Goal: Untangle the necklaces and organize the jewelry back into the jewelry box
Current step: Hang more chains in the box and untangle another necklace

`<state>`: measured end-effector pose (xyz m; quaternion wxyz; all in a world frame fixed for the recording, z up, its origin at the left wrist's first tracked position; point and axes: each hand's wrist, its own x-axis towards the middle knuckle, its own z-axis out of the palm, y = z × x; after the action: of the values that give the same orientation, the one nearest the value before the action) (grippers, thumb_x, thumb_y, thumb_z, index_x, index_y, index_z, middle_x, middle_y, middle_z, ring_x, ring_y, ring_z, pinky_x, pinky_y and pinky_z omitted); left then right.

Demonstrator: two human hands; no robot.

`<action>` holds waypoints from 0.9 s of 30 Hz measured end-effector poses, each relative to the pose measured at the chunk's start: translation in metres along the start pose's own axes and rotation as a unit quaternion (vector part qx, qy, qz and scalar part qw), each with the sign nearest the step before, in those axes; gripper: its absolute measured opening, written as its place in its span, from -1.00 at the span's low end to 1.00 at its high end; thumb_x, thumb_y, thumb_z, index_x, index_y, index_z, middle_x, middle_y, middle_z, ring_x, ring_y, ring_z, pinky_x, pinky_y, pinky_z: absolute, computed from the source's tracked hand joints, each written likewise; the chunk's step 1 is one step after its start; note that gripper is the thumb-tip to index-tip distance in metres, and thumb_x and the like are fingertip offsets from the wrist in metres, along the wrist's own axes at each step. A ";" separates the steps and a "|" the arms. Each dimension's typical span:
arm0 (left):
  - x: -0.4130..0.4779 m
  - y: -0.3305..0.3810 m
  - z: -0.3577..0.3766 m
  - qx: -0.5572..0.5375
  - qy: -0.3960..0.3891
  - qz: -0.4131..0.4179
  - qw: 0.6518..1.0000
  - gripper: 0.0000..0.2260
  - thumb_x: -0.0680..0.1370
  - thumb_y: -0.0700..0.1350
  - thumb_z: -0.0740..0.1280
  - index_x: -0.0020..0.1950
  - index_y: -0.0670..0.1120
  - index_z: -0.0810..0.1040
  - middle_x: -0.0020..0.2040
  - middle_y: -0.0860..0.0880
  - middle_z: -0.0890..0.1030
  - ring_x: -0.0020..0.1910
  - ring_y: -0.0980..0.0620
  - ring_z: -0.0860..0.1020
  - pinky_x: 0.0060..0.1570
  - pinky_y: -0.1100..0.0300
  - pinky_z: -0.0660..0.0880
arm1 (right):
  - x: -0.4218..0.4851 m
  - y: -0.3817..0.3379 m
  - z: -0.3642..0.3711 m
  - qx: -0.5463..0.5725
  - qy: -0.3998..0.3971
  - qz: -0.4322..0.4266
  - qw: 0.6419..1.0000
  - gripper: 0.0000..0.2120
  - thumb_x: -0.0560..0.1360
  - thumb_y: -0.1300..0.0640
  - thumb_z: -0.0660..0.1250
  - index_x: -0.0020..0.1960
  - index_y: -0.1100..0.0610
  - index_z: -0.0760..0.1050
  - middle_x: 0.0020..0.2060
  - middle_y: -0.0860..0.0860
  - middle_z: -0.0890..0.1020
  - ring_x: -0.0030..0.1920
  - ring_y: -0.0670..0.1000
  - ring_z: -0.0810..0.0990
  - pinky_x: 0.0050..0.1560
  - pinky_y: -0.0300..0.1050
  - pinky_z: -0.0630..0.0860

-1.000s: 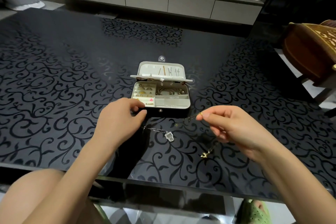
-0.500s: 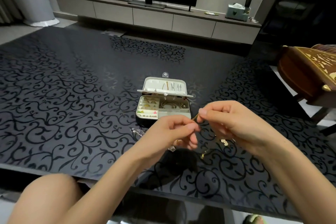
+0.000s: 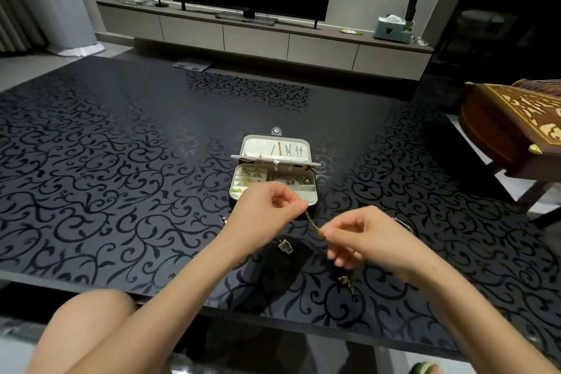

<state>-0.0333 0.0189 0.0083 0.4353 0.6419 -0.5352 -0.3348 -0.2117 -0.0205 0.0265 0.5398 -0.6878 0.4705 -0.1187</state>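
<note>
Near the front edge of the table [image 3: 121, 161], the left hand [image 3: 267, 209] and the right hand [image 3: 373, 240] each pinch the gold chain [image 3: 312, 223], which is stretched between them. The open jewelry box [image 3: 258, 144] sits at 12 o'clock from the left hand. A silver pendant [image 3: 285, 246] lies at about 5 o'clock.

Jewelry box [image 3: 274, 179] behind hands [image 3: 306, 223]

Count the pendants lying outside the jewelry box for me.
2. A silver pendant lies on the table by the left hand; a gold pendant is by the right hand. The hands, pinching a gold chain, may hide others.
</note>
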 end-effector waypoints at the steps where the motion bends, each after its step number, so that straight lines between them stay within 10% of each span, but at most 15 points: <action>1: 0.001 0.003 0.000 0.014 -0.016 0.000 1.000 -0.85 0.47 -0.05 0.42 -0.18 -0.12 0.61 -0.34 0.03 0.54 -0.37 0.15 0.44 -0.32 0.35 0.36 | 0.001 0.000 0.003 0.006 0.002 -0.007 1.000 -0.89 0.53 0.15 0.31 -0.02 0.09 0.61 -0.32 0.14 0.66 -0.35 0.01 0.60 -0.33 -0.23 0.50; 14: 0.011 0.015 -0.015 0.011 -0.171 -0.031 0.985 -0.87 0.42 -0.03 0.46 -0.30 -0.03 0.63 -0.46 0.03 0.49 -0.42 0.04 0.38 -0.39 0.20 0.28 | 0.006 0.000 0.008 -0.031 0.118 -0.123 0.985 -0.92 0.44 0.10 0.42 -0.10 0.01 0.69 -0.34 -0.17 0.68 -0.32 -0.29 0.56 -0.25 -0.45 0.40; 19: 0.008 0.017 -0.014 0.081 -0.180 -0.015 0.980 -0.90 0.43 -0.11 0.45 -0.28 -0.04 0.61 -0.47 0.13 0.49 -0.52 0.25 0.39 -0.45 0.43 0.33 | 0.006 0.002 0.005 -0.020 0.119 -0.109 0.987 -0.90 0.45 0.13 0.41 -0.10 0.01 0.70 -0.20 -0.08 0.72 -0.10 -0.17 0.65 0.02 -0.22 0.52; 27: 0.007 0.006 -0.007 0.003 -0.110 0.007 0.994 -0.93 0.44 -0.18 0.43 -0.24 -0.10 0.60 -0.36 0.09 0.55 -0.37 0.22 0.46 -0.30 0.43 0.38 | 0.003 -0.009 -0.003 0.246 0.109 -0.079 0.960 -0.88 0.44 0.35 0.21 -0.27 0.29 0.46 -0.53 0.07 0.42 -0.46 0.04 0.43 -0.25 -0.04 0.57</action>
<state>-0.0278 0.0135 0.0166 0.3744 0.5985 -0.5852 -0.3988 -0.2074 -0.0253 0.0339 0.6268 -0.5517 0.4267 -0.3475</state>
